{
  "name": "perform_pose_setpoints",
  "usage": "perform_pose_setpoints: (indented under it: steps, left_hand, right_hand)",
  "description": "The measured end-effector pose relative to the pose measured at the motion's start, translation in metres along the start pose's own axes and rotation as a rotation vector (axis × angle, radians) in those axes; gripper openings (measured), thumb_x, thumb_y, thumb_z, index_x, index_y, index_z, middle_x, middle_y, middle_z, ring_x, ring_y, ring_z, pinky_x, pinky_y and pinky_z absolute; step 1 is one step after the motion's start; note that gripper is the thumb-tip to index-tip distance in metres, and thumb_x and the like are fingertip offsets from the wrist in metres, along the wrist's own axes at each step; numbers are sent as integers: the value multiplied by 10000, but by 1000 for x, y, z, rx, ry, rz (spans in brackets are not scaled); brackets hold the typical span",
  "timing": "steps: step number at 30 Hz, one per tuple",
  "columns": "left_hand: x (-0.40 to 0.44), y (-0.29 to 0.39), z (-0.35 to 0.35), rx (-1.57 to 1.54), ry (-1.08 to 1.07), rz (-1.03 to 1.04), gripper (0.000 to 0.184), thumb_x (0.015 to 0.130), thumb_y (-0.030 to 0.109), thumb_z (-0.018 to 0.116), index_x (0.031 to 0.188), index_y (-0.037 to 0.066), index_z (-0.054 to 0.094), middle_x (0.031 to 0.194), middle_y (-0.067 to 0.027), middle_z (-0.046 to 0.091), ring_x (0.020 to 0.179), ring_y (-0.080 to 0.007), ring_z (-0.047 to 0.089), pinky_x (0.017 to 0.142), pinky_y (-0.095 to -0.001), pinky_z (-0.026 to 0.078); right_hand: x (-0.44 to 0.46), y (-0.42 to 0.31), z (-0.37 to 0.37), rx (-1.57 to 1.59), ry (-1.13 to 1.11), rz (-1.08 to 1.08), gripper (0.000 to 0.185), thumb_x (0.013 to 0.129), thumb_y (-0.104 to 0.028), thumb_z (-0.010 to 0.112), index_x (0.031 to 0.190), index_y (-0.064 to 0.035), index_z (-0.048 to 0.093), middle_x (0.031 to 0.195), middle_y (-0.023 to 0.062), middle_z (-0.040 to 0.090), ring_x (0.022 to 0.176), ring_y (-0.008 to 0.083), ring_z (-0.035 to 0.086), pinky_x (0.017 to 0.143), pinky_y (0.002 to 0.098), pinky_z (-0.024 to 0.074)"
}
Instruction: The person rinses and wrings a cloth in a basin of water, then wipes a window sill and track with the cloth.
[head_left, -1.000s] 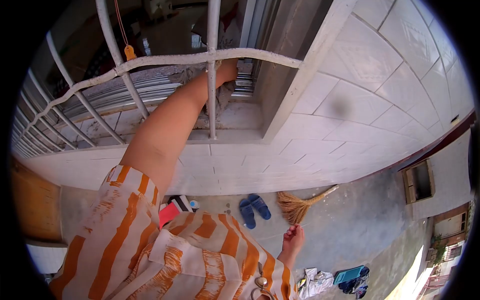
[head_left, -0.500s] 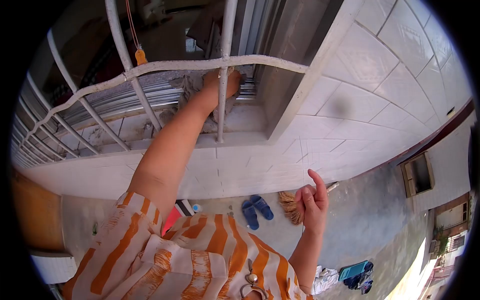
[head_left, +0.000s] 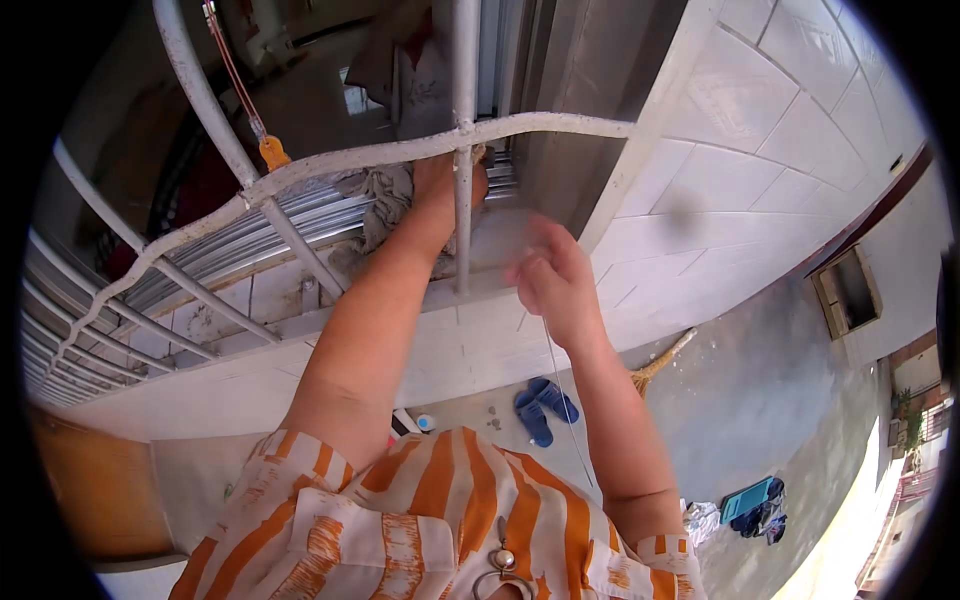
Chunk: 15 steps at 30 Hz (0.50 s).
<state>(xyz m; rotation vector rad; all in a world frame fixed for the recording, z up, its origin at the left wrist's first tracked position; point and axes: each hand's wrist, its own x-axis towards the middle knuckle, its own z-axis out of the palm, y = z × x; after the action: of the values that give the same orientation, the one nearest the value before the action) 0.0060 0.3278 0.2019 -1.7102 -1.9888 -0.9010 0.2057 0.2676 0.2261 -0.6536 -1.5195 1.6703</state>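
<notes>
My left hand [head_left: 434,188] reaches between the white window bars [head_left: 464,90] to the sliding track [head_left: 300,225]. It is closed on a crumpled grey rag [head_left: 388,205], its fingers partly hidden behind a bar. In front of the bars, near the right end of the sill, my right hand [head_left: 556,285] is raised, slightly blurred. Its fingers are curled on a thin wire [head_left: 567,400] that slants down below the hand.
A wavy crossbar [head_left: 350,160] joins the bars, and an orange tag [head_left: 273,152] hangs on a cord. White tiles [head_left: 740,100] cover the wall. Below lie blue slippers [head_left: 548,408], a straw broom [head_left: 655,365] and clothes by a teal object [head_left: 747,497].
My right hand has risen from low by the wall to the window's right corner, bringing the wire along. My left hand remains at the track with the rag. The view has shifted slightly.
</notes>
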Motion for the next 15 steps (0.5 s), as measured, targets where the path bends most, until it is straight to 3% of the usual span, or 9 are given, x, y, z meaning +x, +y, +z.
perform_pose_setpoints:
  steps: [3,9,15]
  left_hand:
    - [-1,-3,3,8,20,43,293,721,54,517,946,106,697,930,-146,610,890,-348,548,817,-427,448]
    - [-3,9,-5,81,-51,-37,300,744,87,503,973,130,692,958,-95,616,924,-317,554,821,-449,438]
    - [-5,15,-10,158,-15,3,286,756,110,508,977,145,686,996,-62,614,950,-293,556,812,-466,434]
  right_hand:
    - [34,8,9,-73,34,-51,368,871,-56,431,1229,27,458,694,59,572,469,74,424,419,209,342]
    - [72,26,15,60,165,31,348,830,-17,418,1166,30,497,678,76,585,475,99,474,402,233,356]
    - [87,35,13,-47,189,91,327,821,5,411,1128,33,517,670,100,587,474,123,490,409,251,380]
